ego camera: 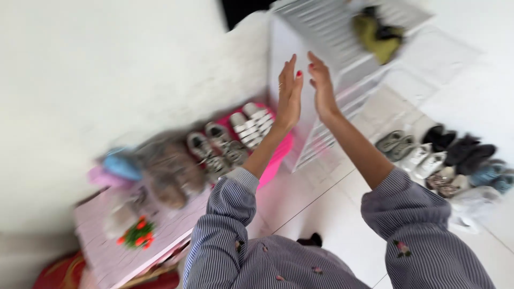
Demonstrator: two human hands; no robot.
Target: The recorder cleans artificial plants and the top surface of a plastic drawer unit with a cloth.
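Right now we hold both hands up, palms facing and fingers spread, empty: left hand [289,95], right hand [322,85], just apart, in front of the white slatted rack [321,32]. To take the rack well, we judge we should set a palm flat on each side and keep it level, since an olive shoe [379,33] lies on top.

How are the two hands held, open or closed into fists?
Open. The left hand and right hand show straight fingers, palms facing each other, raised before the white slatted rack, holding nothing.
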